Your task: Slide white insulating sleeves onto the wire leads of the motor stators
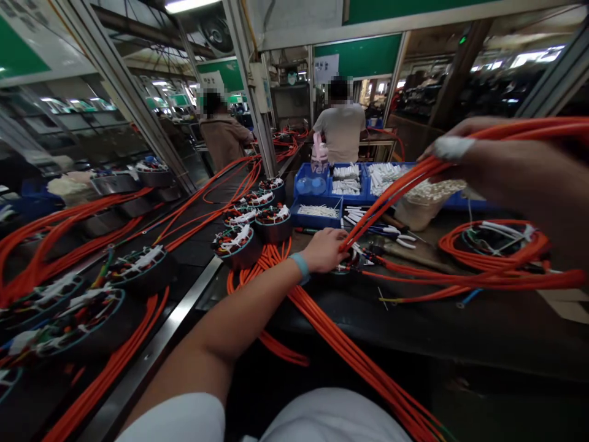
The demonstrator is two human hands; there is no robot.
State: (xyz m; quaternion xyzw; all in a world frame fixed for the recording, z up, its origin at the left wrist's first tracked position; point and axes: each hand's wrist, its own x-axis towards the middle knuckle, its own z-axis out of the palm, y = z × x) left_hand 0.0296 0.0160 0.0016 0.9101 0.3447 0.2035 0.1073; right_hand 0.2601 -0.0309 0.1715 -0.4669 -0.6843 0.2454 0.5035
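Observation:
A bundle of orange cables runs up and to the right between my two hands. My left hand, with a teal band at its wrist, is closed on the lower end of the bundle. Just under it, a motor stator with wires and white ties is mostly covered. Raised at the right, my right hand is wrapped around the upper part of the bundle; it is blurred by motion and carries a white wrapping. More orange cables cross the bench edge below my left forearm.
Several stators stand left of my left hand. Further left, more stators and cables lie beyond a metal rail. Blue bins of white sleeves, pliers and a coiled cable set lie behind and right. Two people work beyond.

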